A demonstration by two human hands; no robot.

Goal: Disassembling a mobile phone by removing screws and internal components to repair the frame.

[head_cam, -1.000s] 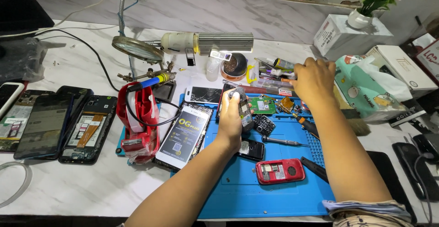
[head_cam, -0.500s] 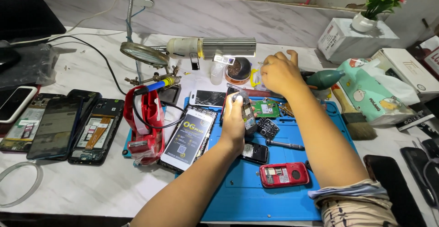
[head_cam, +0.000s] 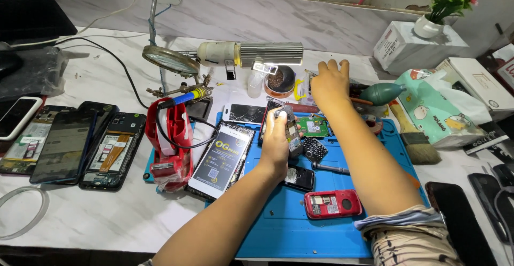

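Observation:
My left hand (head_cam: 276, 140) grips a small opened phone body (head_cam: 292, 132) upright over the blue work mat (head_cam: 289, 228), thumb on its top. My right hand (head_cam: 329, 84) reaches to the back of the mat, fingers spread over a clutter of small tools and parts near a round tin (head_cam: 281, 79); what it touches is hidden. A green circuit board (head_cam: 311, 126) and a black keypad piece (head_cam: 315, 149) lie between the hands. A red phone shell (head_cam: 332, 204) lies on the mat under my right forearm.
A lamp (head_cam: 251, 54) and magnifier (head_cam: 170, 61) stand behind. A red soldering stand (head_cam: 171, 140) and a white-screened phone (head_cam: 222, 159) sit left of the mat. Several opened phones (head_cam: 64, 143) lie far left. A brush (head_cam: 412, 135), teal blower (head_cam: 381, 93) and boxes (head_cam: 476, 84) are right.
My right hand has swept from the right side of the mat leftward and back toward the round tin. My left hand keeps the phone body in place.

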